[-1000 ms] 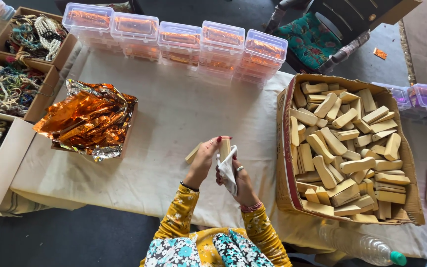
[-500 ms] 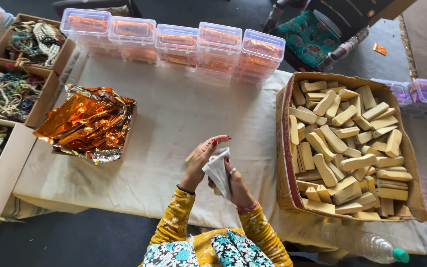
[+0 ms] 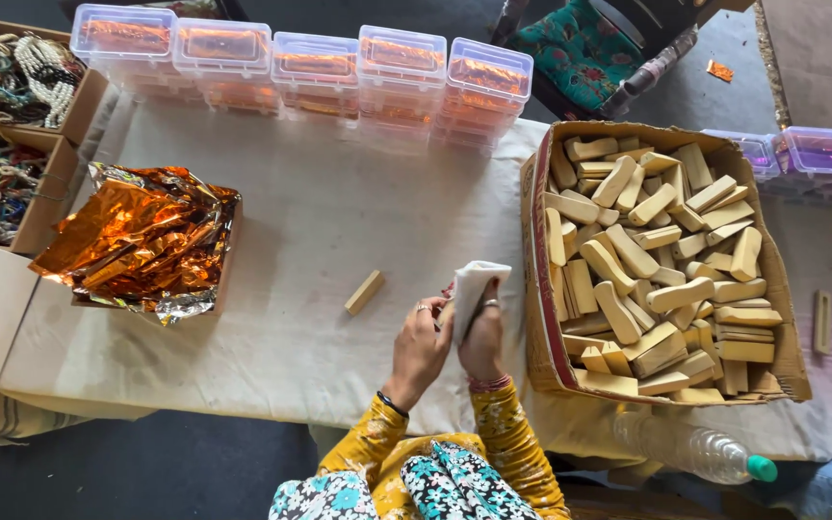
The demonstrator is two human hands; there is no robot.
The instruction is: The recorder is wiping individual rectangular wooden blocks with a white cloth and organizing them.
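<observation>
A: What have the hands got?

B: I see both closed on a small white cloth pouch [image 3: 475, 289], held upright over the off-white table cover [image 3: 291, 318]. Left hand [image 3: 420, 349] pinches its lower left edge; right hand [image 3: 483, 337] wraps the right side.

A: Surroundings?

B: A short tan wooden block [image 3: 365, 292] lies loose just left of the hands. The cardboard box of wooden blocks [image 3: 662, 260] sits right beside them, crumpled orange foil sheet [image 3: 142, 241] well left.

foil tray [image 3: 142, 241] left | wooden block [image 3: 365, 292] centre | carton [image 3: 541, 318] right
</observation>
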